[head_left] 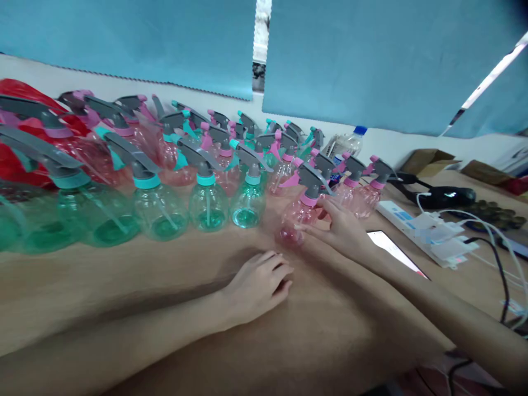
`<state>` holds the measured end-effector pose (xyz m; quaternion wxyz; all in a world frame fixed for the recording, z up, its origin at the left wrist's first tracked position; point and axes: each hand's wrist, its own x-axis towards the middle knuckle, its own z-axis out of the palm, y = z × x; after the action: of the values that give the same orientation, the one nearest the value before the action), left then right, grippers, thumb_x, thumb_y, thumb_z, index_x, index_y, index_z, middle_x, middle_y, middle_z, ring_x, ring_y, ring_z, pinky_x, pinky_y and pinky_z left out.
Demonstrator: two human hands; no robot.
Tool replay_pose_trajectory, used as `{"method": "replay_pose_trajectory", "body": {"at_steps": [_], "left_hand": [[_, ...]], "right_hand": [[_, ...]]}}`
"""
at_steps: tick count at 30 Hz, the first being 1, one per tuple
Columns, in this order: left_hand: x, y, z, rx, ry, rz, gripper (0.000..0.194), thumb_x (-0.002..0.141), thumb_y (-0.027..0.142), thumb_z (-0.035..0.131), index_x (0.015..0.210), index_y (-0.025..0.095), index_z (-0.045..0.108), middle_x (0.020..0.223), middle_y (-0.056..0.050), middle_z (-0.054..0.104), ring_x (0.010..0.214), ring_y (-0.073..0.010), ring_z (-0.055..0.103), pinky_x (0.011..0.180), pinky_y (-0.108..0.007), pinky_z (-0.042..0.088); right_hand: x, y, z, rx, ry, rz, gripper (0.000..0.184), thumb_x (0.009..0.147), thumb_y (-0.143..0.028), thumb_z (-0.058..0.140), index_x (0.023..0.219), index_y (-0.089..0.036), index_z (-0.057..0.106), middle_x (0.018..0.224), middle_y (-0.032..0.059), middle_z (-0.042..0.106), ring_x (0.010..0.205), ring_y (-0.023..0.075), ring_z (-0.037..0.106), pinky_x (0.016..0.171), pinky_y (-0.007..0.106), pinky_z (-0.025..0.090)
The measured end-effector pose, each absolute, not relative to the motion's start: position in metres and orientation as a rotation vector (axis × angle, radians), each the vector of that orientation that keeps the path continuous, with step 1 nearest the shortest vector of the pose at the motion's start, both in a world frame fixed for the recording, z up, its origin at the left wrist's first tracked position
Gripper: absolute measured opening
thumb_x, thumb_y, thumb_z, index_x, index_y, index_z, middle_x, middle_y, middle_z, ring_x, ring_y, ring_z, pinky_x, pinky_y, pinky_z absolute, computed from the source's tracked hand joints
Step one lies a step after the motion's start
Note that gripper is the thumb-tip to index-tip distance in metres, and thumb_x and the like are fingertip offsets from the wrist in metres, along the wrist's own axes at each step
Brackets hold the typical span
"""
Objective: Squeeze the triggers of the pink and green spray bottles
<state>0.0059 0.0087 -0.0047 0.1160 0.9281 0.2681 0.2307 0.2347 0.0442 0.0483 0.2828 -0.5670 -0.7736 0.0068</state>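
Observation:
My right hand [336, 225] is wrapped round the side of a pink spray bottle [297, 217] with a grey trigger head, standing on the wooden table [165, 275]. My left hand [258, 286] rests on the table just in front of that bottle, fingers loosely curled, nothing in it. Several green spray bottles [208, 203] and further pink spray bottles [358, 190] stand in rows behind, across the left and middle of the table.
A white power strip [424, 234] with plugs and cables lies to the right, beside a phone [391, 250]. A black device [445, 197], a water bottle [350, 143] and cardboard boxes [429, 160] sit at the back right. Blue curtains hang behind.

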Motion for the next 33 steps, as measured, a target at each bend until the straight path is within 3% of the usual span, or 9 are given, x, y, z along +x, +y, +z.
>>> {"method": "replay_pose_trajectory", "body": {"at_steps": [5,11,15,21,25,27,30,33], "left_hand": [[0.005,0.010,-0.006,2.702,0.737,0.699,0.012,0.090,0.018,0.057,0.099,0.016,0.064,0.103,-0.008,0.066,0.102,-0.0233,0.061,0.094,-0.039,0.048],[0.004,0.011,-0.004,2.675,0.676,0.706,0.012,0.090,0.017,0.056,0.098,0.016,0.065,0.101,-0.008,0.066,0.099,-0.0228,0.060,0.093,-0.039,0.047],[0.004,0.011,-0.004,2.664,0.652,0.708,0.013,0.090,0.015,0.055,0.098,0.016,0.065,0.101,-0.007,0.066,0.099,-0.0215,0.060,0.093,-0.037,0.046],[0.004,0.011,-0.005,2.651,0.672,0.717,0.014,0.090,0.016,0.054,0.100,0.016,0.063,0.102,-0.008,0.066,0.100,-0.0230,0.059,0.094,-0.040,0.046],[0.004,0.011,-0.005,2.629,0.714,0.724,0.015,0.090,0.015,0.054,0.103,0.017,0.061,0.102,-0.007,0.065,0.100,-0.0237,0.059,0.094,-0.041,0.046],[0.004,0.012,-0.004,2.613,0.738,0.726,0.016,0.089,0.014,0.054,0.103,0.018,0.061,0.101,-0.006,0.065,0.100,-0.0237,0.059,0.093,-0.041,0.047],[0.003,0.013,-0.003,2.580,0.781,0.750,0.018,0.089,0.013,0.052,0.105,0.018,0.060,0.101,-0.006,0.065,0.099,-0.0232,0.059,0.090,-0.040,0.049],[0.004,0.015,0.000,2.543,0.825,0.790,0.018,0.089,0.014,0.052,0.105,0.017,0.059,0.102,-0.007,0.064,0.097,-0.0227,0.060,0.087,-0.040,0.050]], "right_hand": [[0.218,0.072,0.052,-1.533,-2.102,0.023,0.064,0.078,-0.064,0.060,0.121,-0.018,0.056,0.105,0.0137,0.069,0.085,0.0300,0.067,0.075,0.045,0.052],[0.211,0.089,0.053,-1.481,-2.133,-0.024,0.065,0.083,-0.060,0.055,0.126,-0.012,0.054,0.121,0.0201,0.065,0.109,0.0361,0.063,0.087,0.048,0.050],[0.210,0.096,0.055,-1.520,-2.131,-0.055,0.072,0.082,-0.061,0.056,0.129,-0.007,0.051,0.125,0.0238,0.063,0.115,0.0399,0.059,0.092,0.052,0.047],[0.205,0.101,0.055,-1.563,-2.121,-0.048,0.067,0.083,-0.056,0.058,0.128,-0.006,0.053,0.123,0.0231,0.064,0.111,0.0403,0.062,0.087,0.051,0.050],[0.212,0.087,0.052,-1.537,-2.085,-0.174,0.071,0.082,-0.047,0.063,0.138,-0.008,0.043,0.131,0.0216,0.059,0.115,0.0386,0.059,0.087,0.050,0.050],[0.223,0.076,0.052,-1.500,-2.064,-0.224,0.060,0.085,-0.043,0.060,0.134,-0.012,0.048,0.127,0.0182,0.062,0.110,0.0354,0.062,0.085,0.047,0.051],[0.248,0.063,0.053,-1.507,-1.991,-0.258,0.036,0.088,-0.043,0.056,0.110,-0.016,0.064,0.105,0.0126,0.071,0.086,0.0279,0.069,0.074,0.041,0.053],[0.272,0.062,0.050,-1.553,-1.873,-0.234,0.033,0.087,-0.045,0.058,0.100,-0.016,0.066,0.099,0.0105,0.071,0.065,0.0208,0.065,0.071,0.039,0.052]]}}
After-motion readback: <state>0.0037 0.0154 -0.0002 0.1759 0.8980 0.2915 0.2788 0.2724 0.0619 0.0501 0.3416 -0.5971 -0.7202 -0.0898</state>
